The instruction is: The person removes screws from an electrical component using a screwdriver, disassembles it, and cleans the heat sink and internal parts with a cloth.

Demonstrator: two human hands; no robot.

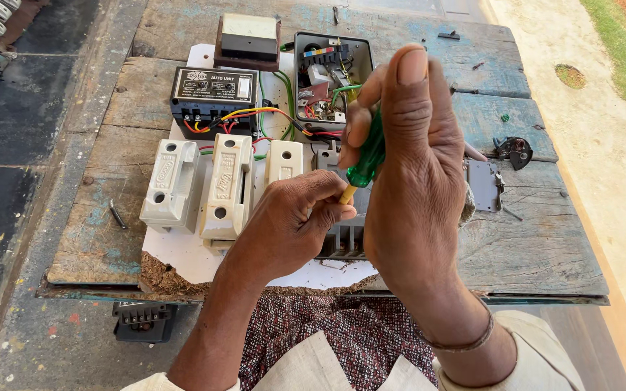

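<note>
Screwdriver (pixel 366 156), green-handled, sits gripped in our right hand (pixel 414 181); our left hand (pixel 291 224) pinches its yellow end above the tabletop (pixel 530 246).

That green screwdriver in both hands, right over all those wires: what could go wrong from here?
1. The screwdriver is pinched between the right hand and the left hand; if a grip slips, its tip could jab a palm.
2. If dropped, it might land on the loose coloured wires or in the open grey box.
3. The white board overhangs the worn table edge, so pressing down could tip it.
</note>
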